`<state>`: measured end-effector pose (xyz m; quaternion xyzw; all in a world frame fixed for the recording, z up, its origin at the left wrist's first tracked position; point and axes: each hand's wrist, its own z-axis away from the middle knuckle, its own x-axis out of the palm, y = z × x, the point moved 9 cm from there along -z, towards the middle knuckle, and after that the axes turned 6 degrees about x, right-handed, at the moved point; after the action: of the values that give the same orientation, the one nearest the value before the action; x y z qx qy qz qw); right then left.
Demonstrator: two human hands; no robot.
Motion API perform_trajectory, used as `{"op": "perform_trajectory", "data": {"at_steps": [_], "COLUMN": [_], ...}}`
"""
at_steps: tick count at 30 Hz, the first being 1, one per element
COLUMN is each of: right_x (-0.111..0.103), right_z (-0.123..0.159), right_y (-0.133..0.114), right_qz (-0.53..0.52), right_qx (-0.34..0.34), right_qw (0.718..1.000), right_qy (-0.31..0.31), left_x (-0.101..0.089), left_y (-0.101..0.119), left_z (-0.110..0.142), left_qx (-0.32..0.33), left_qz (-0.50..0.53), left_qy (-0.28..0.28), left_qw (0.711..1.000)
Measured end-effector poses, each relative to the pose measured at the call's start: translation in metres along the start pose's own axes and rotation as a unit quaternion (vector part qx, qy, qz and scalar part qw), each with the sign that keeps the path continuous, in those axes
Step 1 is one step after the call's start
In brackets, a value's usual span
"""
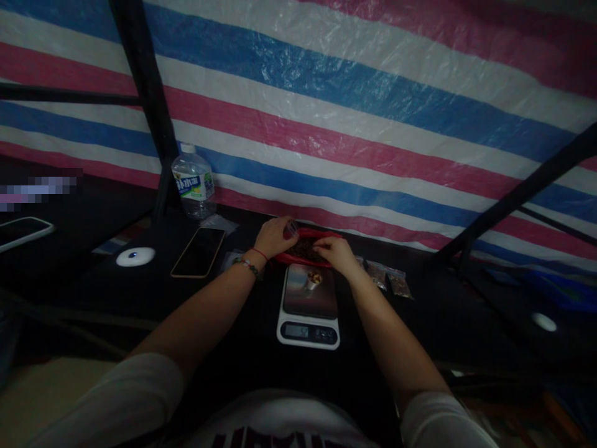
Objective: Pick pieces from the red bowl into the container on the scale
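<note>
A red tray [321, 234] of small dark pieces sits at the far side of the dark table [242, 348]. My left hand [275, 237] rests at its left rim, fingers curled round a small clear thing [291, 229]. Over the tray's right part, my right hand [333, 251] is bent down into the dark pieces, fingers pinched together. Just in front of the tray stands a white kitchen scale [308, 308] with a lit display; a tiny cup-like item [313, 279] sits on its platform.
A water bottle [193, 186] stands at the back left, with a phone [198, 251] lying face up before it. A white round puck [135, 256] lies further left. Small filled clear bags [389, 278] lie right of the scale. A striped tarp [373, 93] forms the wall behind.
</note>
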<state>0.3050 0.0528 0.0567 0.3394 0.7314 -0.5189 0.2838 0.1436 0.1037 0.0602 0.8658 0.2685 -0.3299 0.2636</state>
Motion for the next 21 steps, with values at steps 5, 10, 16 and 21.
{"op": "perform_trajectory", "data": {"at_steps": [5,10,16,21], "right_x": [-0.019,-0.01,-0.001,-0.006], "right_z": [0.038,0.057,0.062,0.063], "right_y": [-0.032,-0.058,-0.06,-0.064], "right_qz": [-0.051,-0.055,-0.029,-0.028], "right_qx": [-0.044,-0.142,-0.156,-0.158], "right_qw": [0.997,0.983,0.978,0.978], "right_qy": [-0.035,-0.106,-0.135,-0.13], "left_x": [0.0,0.001,0.001,0.0], "left_y": [0.0,0.001,-0.001,-0.002], "left_z": [0.0,0.0,0.0,0.0], "left_qx": [0.0,-0.005,-0.018,-0.009], "left_qz": [-0.001,-0.002,-0.003,0.0], "left_qy": [0.005,-0.001,-0.004,0.005], "left_qw": [1.0,1.0,1.0,1.0]}}
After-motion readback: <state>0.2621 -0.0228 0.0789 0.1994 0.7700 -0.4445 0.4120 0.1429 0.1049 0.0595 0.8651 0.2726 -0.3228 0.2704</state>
